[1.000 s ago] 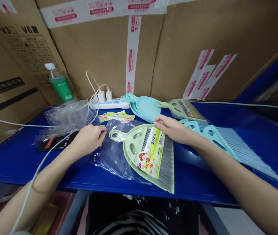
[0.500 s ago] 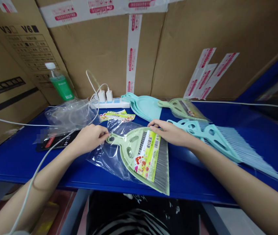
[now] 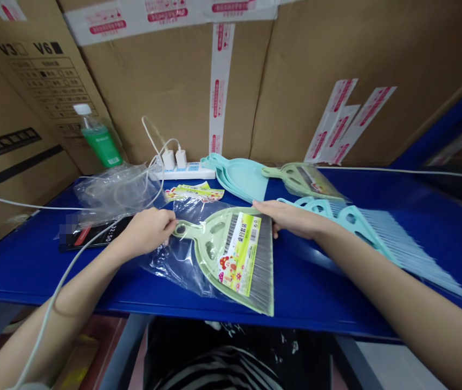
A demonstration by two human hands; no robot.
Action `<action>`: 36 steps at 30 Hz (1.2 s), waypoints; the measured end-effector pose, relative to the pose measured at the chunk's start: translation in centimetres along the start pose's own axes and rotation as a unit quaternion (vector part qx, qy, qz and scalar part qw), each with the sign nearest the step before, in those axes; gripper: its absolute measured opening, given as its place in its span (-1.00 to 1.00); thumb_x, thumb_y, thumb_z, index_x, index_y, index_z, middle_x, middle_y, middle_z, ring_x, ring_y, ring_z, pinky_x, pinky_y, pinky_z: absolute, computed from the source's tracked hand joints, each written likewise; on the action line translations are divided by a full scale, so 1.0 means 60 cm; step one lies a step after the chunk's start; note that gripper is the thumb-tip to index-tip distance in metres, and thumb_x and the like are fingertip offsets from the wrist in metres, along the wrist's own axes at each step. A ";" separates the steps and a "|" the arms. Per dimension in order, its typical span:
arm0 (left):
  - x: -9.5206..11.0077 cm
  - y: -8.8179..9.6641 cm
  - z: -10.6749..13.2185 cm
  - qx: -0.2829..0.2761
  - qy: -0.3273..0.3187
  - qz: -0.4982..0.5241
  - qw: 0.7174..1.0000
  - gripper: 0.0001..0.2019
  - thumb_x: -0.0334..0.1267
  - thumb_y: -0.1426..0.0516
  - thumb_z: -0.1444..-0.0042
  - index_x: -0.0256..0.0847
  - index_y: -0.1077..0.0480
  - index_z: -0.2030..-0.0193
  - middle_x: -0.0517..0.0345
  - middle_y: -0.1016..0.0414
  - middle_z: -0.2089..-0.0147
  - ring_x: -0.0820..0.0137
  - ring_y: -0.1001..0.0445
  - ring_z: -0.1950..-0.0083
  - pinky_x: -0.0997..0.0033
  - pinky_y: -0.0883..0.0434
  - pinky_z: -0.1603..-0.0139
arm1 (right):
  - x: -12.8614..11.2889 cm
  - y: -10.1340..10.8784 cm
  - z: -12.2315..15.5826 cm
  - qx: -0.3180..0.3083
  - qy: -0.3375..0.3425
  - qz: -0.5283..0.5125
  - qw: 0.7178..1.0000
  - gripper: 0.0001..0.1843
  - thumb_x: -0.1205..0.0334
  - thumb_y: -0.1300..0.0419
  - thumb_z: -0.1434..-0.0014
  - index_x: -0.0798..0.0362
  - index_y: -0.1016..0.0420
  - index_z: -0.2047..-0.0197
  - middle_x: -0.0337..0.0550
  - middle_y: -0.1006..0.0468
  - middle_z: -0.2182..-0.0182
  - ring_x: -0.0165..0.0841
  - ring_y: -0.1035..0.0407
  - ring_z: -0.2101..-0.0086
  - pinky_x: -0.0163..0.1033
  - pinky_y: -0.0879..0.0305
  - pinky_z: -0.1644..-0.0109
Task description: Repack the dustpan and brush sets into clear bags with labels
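A pale green dustpan (image 3: 203, 254) lies in front of me with a matching hand brush (image 3: 264, 265) nested in it. Across the brush sits a printed label card (image 3: 239, 253). Clear plastic wrap (image 3: 174, 271) spreads under and around the handle side. My left hand (image 3: 151, 230) is closed at the handle's end, its fingertips pinching there; whether they grip handle or plastic is hard to see. My right hand (image 3: 290, 219) grips the dustpan's upper right corner, thumb on top and fingers curled below the edge.
Blue dustpans (image 3: 242, 176) are stacked at the back, beside a wrapped green set (image 3: 307, 181). Blue brushes (image 3: 377, 233) lie to the right. On the left are crumpled plastic bags (image 3: 119, 189), a phone (image 3: 92, 236), a green bottle (image 3: 103, 142), and white cables. Loose label cards (image 3: 194, 192) lie near a power strip (image 3: 192, 170).
The green dustpan and brush have shifted slightly left and up. My right hand has changed from resting at the corner to wrapping its fingers under the edge.
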State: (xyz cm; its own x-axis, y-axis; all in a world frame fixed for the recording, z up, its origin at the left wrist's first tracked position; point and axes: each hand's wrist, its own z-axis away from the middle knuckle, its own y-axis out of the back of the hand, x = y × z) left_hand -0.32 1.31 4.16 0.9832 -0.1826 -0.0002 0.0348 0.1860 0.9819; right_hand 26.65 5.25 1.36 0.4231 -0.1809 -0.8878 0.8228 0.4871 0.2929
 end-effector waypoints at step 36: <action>0.003 0.001 0.002 -0.012 0.035 -0.082 0.996 -0.67 -0.32 0.12 -0.21 -0.16 -0.33 0.52 0.15 -0.51 0.58 0.28 -0.54 0.37 0.37 -0.33 0.31 | 0.026 -0.001 -0.019 -0.085 0.067 -0.126 0.986 -0.39 0.32 -0.33 0.00 -0.01 -0.33 -0.14 -0.08 -0.58 0.07 -0.27 -0.49 0.10 -0.13 -0.47 0.01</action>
State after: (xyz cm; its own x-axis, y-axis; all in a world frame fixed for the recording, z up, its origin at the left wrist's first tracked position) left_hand -0.19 1.20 4.27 0.9738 -0.1446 -0.1753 0.2004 0.1828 0.9625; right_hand 26.80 5.93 -0.45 0.1492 -0.2050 -0.9673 0.8153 0.5790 0.0030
